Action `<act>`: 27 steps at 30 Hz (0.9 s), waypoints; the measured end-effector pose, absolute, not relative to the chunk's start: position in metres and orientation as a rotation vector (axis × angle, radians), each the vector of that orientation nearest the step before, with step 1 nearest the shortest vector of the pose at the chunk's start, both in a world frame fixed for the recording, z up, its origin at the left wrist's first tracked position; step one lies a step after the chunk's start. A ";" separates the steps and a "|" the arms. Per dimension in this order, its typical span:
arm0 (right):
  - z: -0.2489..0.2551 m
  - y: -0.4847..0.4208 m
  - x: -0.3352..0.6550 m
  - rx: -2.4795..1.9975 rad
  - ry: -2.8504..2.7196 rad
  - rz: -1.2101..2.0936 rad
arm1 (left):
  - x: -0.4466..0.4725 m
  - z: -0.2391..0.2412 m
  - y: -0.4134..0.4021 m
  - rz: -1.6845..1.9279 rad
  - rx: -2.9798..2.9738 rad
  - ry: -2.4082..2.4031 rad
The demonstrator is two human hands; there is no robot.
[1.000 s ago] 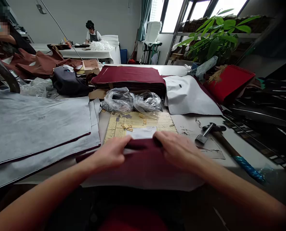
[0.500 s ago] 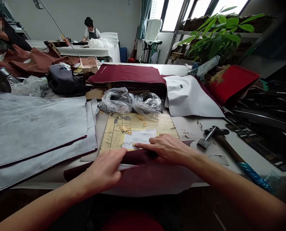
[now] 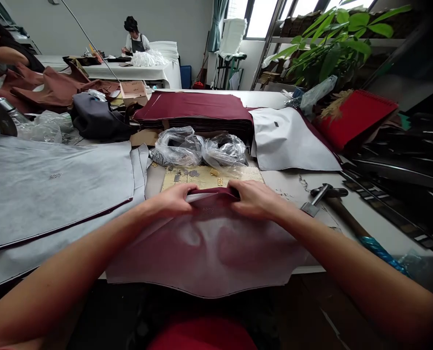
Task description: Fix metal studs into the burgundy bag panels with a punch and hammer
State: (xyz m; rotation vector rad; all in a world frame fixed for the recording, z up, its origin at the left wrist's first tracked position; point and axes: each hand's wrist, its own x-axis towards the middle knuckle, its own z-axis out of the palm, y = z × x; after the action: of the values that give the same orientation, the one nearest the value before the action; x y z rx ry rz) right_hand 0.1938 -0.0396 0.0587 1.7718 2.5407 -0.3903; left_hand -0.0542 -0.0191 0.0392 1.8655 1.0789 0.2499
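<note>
Both hands grip the far edge of a burgundy leather piece, whose pale underside faces me. My left hand pinches it on the left and my right hand on the right, with a short folded strip of burgundy between them. A row of tiny marks shows on the underside just below that fold. The near part of the piece hangs over the table edge. Beyond my hands lies a worn yellowish board, partly covered by the leather, with small gold metal pieces on it.
Pale-backed leather sheets lie at left. A hammer and a metal block rest at right. Clear plastic bags stand before a burgundy leather stack. A co-worker sits at a far table; another person is at far left.
The leather's edge has been drawn forward over the board, covering the white card. My right hand has gone from pointing at a small gold piece to gripping the leather; my left has moved forward.
</note>
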 end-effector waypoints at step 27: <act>0.028 -0.032 0.193 1.824 2.559 -0.375 | -0.050 0.031 -0.016 0.207 2.010 1.208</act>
State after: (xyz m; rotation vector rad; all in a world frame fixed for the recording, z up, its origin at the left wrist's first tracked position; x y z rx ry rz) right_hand 0.1934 -0.0316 0.0279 1.8235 2.5589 -0.3748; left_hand -0.0499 -0.0162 0.0315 2.0100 1.2077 0.2074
